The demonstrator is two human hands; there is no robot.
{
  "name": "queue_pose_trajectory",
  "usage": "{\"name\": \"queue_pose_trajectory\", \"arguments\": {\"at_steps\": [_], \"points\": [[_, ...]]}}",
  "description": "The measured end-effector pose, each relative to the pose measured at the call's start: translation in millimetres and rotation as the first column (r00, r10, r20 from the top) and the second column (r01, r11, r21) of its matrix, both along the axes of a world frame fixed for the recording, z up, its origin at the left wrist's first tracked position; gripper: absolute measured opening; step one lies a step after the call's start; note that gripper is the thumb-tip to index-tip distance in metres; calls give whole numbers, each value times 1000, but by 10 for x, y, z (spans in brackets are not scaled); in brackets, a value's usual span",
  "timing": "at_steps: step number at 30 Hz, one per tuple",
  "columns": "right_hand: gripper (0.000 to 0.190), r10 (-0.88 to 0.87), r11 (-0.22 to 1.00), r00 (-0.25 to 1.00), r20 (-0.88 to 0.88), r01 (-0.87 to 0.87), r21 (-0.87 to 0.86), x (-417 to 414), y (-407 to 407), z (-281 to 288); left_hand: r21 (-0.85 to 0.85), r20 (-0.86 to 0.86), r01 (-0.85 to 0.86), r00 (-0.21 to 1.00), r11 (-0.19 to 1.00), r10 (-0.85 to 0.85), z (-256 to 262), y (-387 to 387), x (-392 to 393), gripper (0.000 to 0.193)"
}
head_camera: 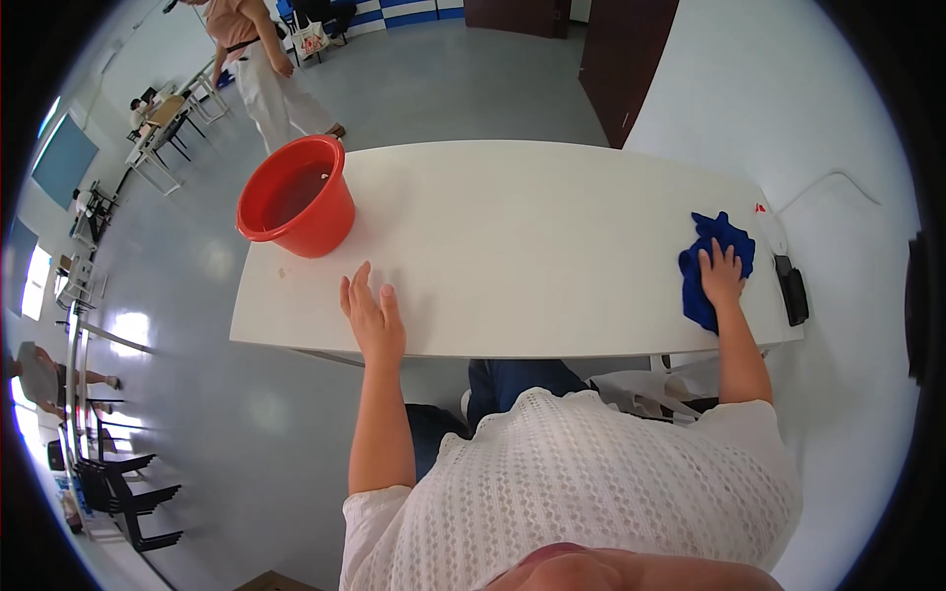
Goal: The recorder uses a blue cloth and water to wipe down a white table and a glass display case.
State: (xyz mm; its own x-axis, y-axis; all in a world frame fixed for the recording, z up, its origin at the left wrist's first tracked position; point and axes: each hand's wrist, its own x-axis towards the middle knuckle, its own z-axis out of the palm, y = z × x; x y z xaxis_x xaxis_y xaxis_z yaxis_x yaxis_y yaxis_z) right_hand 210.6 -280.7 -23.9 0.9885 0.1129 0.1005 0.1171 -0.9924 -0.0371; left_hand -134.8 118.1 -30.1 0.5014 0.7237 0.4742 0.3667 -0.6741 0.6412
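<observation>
My right hand point(720, 275) lies on top of a crumpled dark blue cloth point(698, 299) at the right end of the white table point(517, 244). Its fingers are spread over the fabric; part of the cloth is hidden under the palm. Over the table's left front part, my left hand point(377, 321) is raised with its fingers apart and nothing in them. Beyond it, at the far left corner, stands a red plastic bucket point(325, 221). The bucket's inside looks dark, perhaps with water, and a small white spot shows on its inner wall.
A black device point(791, 290) and a white cable point(805, 190) are by the wall point(835, 354) at the table's right edge. Small brownish marks point(284, 272) show near the bucket. Behind it, a person point(255, 66) stands. Stacked black chairs point(122, 487) are at the left.
</observation>
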Motion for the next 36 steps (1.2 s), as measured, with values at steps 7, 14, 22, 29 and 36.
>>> {"name": "queue_pose_trajectory", "arguments": {"at_steps": [7, 14, 22, 29, 36], "points": [[62, 460, 887, 888, 12, -460, 50, -651, 1001, 46, 58, -11, 29, 1000, 998, -29, -8, -27, 19, 49], [65, 880, 469, 474, 3, -872, 143, -1636, 2322, 156, 59, -31, 36, 999, 998, -35, -33, 32, -7, 48], [50, 1000, 13, 16, 8, -964, 265, -2492, 3126, 129, -96, 133, 21, 991, 995, -8, -54, 93, -27, 48], [49, 970, 170, 208, 125, -950, 262, -2129, 2956, 75, -58, 119, 14, 993, 998, -7, -57, 103, -47, 48], [48, 770, 599, 623, 140, -781, 177, -1038, 2121, 97, -131, 98, -47, 993, 990, 60, -27, 70, -47, 48]]}}
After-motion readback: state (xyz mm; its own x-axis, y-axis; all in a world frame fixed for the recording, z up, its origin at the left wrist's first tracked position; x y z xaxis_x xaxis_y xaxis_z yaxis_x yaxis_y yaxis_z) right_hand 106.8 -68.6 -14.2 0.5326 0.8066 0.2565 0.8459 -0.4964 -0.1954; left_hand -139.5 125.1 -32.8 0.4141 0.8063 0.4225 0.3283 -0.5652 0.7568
